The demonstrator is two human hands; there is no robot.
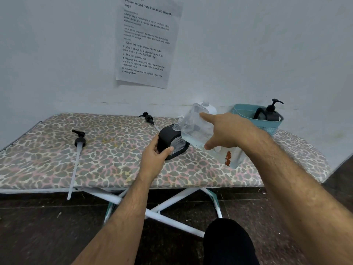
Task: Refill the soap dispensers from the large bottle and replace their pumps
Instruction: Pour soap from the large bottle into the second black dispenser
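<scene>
Right hand grips the large clear bottle, tipped mouth-down — index finger stretched along its side, thumb beneath. Its spout meets the neck of the black dispenser, which the left hand holds, fingers curled round its near side. Two pumps lie left of those fingers.

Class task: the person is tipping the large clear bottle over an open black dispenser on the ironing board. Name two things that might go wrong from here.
1. The large bottle, tilted in the right hand, meets a narrow neck on the black dispenser; liquid may spill onto the patterned cover.
2. The long-tubed pump overhangs the board's front edge and could get knocked off.
</scene>
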